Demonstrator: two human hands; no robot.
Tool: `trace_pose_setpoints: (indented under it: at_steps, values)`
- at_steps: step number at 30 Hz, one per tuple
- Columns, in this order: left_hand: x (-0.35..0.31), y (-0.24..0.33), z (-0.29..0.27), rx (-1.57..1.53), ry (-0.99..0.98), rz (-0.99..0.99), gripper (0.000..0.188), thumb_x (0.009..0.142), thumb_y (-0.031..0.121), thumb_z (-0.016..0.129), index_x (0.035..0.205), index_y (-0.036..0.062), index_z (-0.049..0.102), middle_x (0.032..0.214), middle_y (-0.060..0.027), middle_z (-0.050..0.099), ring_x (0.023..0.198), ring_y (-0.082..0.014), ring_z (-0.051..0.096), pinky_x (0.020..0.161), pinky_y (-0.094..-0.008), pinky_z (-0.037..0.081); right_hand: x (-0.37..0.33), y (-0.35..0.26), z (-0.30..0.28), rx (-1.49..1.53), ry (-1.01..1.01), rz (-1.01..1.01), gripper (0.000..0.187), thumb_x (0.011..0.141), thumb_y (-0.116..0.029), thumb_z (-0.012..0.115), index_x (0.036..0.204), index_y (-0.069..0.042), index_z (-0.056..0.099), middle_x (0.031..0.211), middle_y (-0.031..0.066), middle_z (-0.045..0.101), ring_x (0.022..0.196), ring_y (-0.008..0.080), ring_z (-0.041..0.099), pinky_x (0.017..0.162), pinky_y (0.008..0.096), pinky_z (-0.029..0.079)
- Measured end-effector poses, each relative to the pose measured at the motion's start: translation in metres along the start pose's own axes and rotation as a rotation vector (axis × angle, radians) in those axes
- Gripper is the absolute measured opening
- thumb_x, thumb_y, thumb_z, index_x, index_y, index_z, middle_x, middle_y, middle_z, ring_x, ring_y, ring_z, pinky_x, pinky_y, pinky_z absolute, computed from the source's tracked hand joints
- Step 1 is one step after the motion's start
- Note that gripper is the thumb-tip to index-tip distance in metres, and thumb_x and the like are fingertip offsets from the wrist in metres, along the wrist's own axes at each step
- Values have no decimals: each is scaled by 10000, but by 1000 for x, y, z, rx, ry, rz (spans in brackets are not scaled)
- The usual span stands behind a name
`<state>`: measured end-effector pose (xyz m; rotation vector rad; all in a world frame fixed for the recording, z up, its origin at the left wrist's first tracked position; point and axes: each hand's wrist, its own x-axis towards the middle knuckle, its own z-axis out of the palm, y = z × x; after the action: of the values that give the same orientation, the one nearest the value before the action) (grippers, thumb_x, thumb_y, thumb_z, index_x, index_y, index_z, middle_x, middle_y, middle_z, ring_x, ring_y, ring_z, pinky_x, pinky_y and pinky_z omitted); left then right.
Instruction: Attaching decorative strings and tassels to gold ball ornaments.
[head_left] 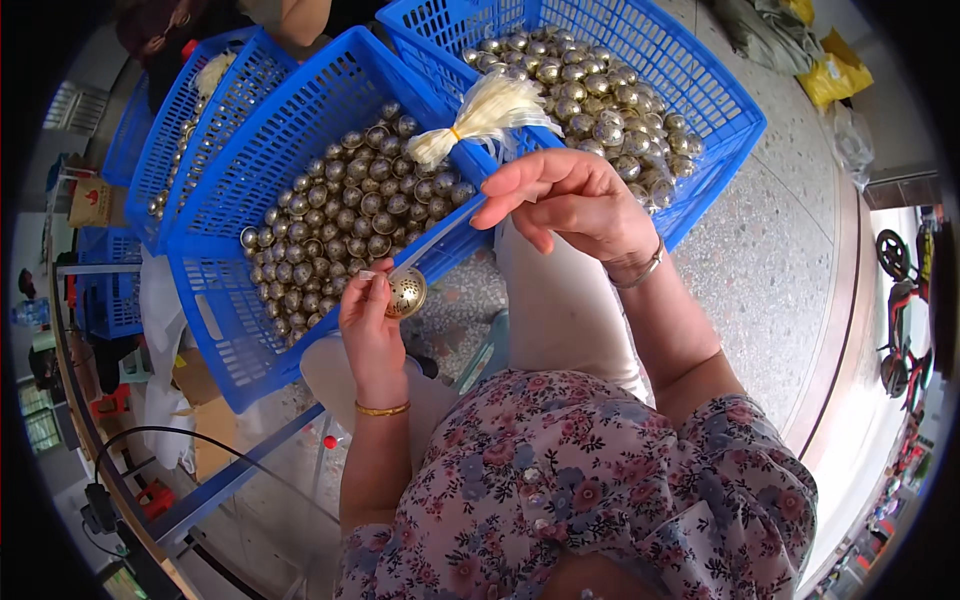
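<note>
Speckled terrazzo floor [770,270] fills the right of the head view, and I'm looking down over three blue mesh baskets. The middle basket [300,130] and the upper-right basket [700,80] both hold heaps of small brass bells, and a bundle of pale strings [480,118] lies across the rim between them. A third basket [190,110] sits at upper left.

At centre, my left hand [370,330] pinches one perforated brass bell [406,292] between thumb and fingertips, held in the air above my lap, just in front of the middle basket's near wall. My right hand [570,205] is closed around a single pale string [440,238], fingers curled, thumb pressing it.

That string runs taut on a diagonal, from upper right down to lower left, its lower end meeting the bell's top. Good threading, I judge, means keeping the bell steady, the loop facing the string, and the pull straight along that diagonal.
</note>
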<state>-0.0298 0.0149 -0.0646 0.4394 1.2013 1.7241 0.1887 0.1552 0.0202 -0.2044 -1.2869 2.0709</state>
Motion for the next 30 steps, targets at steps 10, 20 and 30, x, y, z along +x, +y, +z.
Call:
trace_pose_setpoints:
  at_steps: [10,20,30]
  values:
    - [-8,-1,3,82,-20,14,75,876,47,528,942,25,555,1075,-122,579,875,-114,561,768,-232,463,-3,5,-7,-269,195,-29,153,874,-109,556,959,-4,628,847,108,626,647,94,524,568,201,425]
    - [-23,21,35,345,-262,107,52,886,47,514,899,-3,526,931,-108,641,835,-111,601,700,-220,469,-7,23,47,-189,-69,234,172,801,-24,630,966,21,608,770,63,616,679,96,567,611,206,453]
    - [-29,21,38,569,-322,301,64,868,31,540,892,-27,529,757,-75,613,692,-103,591,597,-227,461,2,42,50,-493,-16,322,317,816,30,587,1126,19,518,795,39,614,703,66,577,625,192,462]
